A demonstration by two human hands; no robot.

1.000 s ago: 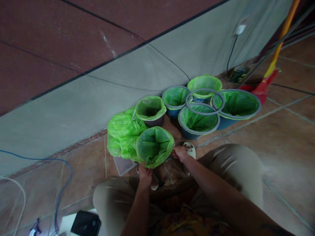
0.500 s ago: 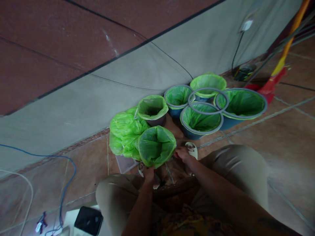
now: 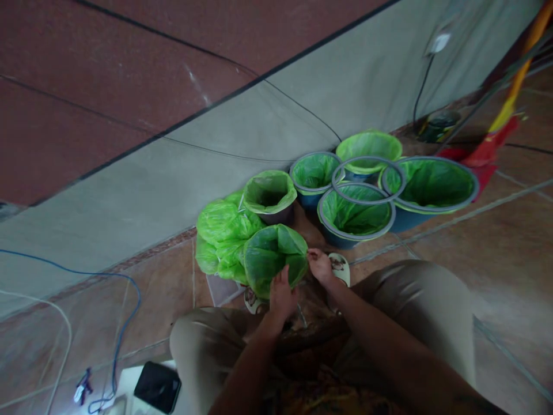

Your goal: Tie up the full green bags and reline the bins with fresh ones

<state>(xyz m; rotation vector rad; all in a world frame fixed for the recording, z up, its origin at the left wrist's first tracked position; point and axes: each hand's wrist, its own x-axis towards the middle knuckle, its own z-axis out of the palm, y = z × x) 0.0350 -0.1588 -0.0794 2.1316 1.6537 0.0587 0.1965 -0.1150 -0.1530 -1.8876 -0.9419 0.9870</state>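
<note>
A small bin lined with a green plastic bag (image 3: 270,259) stands on the floor just in front of my knees. My left hand (image 3: 281,295) rests against the near edge of the bag, fingers curled on the plastic. My right hand (image 3: 320,266) pinches the bag's right edge. A heap of loose green bags (image 3: 220,233) lies to the left of the bin.
Several blue bins lined with green bags (image 3: 356,212) stand along the grey wall (image 3: 173,167), one loose grey ring (image 3: 368,180) lying across them. A red broom (image 3: 488,147) leans at the right. Blue cable (image 3: 125,311) and a black device (image 3: 156,387) lie at left.
My left hand moved from the bag's lower left edge up and right onto its near edge. My right hand stayed on the right edge. The view shifted slightly.
</note>
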